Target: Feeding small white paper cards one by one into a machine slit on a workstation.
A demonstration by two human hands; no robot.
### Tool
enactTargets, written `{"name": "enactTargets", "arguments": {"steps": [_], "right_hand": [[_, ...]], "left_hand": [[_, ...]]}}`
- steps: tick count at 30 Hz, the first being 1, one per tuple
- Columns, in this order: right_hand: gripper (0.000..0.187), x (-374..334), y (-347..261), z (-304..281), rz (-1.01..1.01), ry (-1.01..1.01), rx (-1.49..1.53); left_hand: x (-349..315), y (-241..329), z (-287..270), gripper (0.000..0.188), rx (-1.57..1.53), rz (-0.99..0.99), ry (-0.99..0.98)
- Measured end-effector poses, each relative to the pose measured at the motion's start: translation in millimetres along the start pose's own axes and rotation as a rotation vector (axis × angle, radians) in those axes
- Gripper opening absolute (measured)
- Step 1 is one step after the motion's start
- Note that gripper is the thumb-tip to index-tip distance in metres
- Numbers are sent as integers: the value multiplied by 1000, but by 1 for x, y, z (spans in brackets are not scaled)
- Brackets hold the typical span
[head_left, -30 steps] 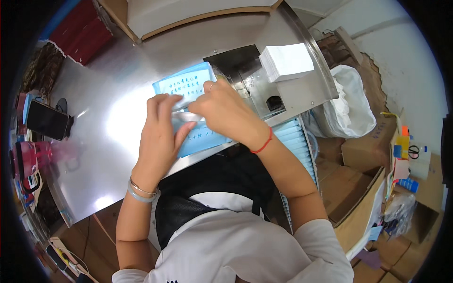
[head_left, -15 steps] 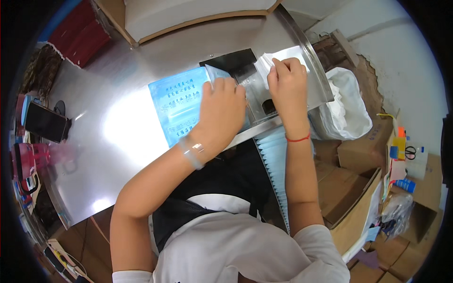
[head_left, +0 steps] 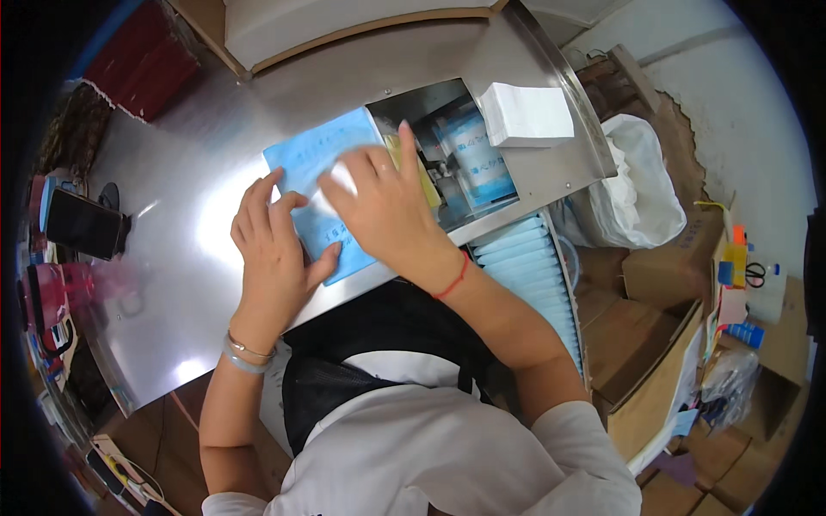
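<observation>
Blue plastic film (head_left: pixel 317 142) — thin, w/ a soft sheen & darker printed marks — lies flat on the steel tabletop (head_left: pixel 163 215), btwn the hands: to the right of the L hand (head_left: pixel 272 249), partly under the R hand (head_left: pixel 383 202). Long axis runs near to far, near end skewed a bit right. R hand is nearer its middle, L hand is at its left edge. L fingers loosely spread & bent, thumb tip by the film's near part, touching or just above — can't tell; nothing seen gripped. R hand is blurred over the film, a small white piece (head_left: pixel 342 178) showing by its fingers; can't tell if pinched or just lying there. One R finger sticks out toward the far side.

Right of film: dark rectangular recess (head_left: pixel 439 96) w/ a glossy blue-and-white packet (head_left: pixel 473 155) inside. Just right of that, a matte white stack (head_left: pixel 527 116), blocky w/ layered edges. Near right, beside the table edge: pale blue packets (head_left: pixel 512 258), puffy, in a ribbed row; farther right, a crinkly white bag (head_left: pixel 650 193)
</observation>
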State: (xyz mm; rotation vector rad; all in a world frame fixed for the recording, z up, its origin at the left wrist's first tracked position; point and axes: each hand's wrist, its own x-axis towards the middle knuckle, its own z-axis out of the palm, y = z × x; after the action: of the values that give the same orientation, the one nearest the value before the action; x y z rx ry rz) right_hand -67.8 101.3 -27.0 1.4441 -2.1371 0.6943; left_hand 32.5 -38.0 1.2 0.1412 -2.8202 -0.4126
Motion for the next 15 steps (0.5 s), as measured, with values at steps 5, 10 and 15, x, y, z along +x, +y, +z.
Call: {"name": "enactTargets", "arguments": {"steps": [5,10,15], "right_hand": [[20,14,49,-17,-61,114,215],[14,-9,98,-59,523,190,-427],[12,-29,127,-58,403,85,-482]], "left_hand": [[-3,16,5,54,46,100,-13],[7,21,8,56,30,152,-63],[21,25,4,50,-39,-7,-127]]}}
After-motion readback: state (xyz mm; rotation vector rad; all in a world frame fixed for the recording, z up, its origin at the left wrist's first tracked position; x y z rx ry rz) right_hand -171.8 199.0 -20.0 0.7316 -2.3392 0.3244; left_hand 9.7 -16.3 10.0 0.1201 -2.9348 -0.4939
